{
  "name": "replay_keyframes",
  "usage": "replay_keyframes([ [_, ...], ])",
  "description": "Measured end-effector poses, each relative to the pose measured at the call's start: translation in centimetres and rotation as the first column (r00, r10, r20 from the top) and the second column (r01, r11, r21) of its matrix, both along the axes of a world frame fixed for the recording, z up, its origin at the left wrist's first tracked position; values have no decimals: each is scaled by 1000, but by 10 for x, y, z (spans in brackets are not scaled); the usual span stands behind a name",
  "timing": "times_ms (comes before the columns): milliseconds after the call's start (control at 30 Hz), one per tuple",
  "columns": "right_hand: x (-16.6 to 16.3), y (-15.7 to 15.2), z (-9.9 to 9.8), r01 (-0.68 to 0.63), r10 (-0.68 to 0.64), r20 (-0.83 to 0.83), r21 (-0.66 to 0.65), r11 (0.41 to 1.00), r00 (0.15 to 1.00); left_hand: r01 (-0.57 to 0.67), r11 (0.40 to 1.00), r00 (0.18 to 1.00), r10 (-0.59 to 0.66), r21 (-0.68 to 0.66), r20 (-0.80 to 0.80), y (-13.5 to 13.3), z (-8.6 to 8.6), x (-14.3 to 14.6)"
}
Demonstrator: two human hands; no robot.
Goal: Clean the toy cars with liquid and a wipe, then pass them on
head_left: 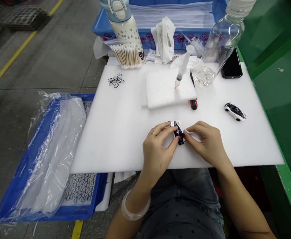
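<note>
resting between both hands (pixel 157 146): toy car (pixel 178 132)

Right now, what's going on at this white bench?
A seated person holds a small toy car between both hands on the white foam sheet. The left hand pinches its side, while the right hand presses a small white piece against its other side. A second toy car sits apart on the right. Behind lie a foam block with a syringe leaning on it, cotton swabs, small black rings, a clear bottle and a phone.
</note>
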State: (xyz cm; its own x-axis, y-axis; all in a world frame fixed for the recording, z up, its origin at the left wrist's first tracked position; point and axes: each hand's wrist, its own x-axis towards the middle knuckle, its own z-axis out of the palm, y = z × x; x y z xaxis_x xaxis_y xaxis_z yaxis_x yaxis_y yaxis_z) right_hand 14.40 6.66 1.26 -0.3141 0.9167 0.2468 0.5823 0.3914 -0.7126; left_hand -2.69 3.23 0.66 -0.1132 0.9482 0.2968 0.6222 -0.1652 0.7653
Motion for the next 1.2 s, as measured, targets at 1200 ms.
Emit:
replay_keyframes([
  [1200,6,-35,-5,-42,-18,132,444,895,991,326,944,935,-330,-49,-127,5,-3,-21],
])
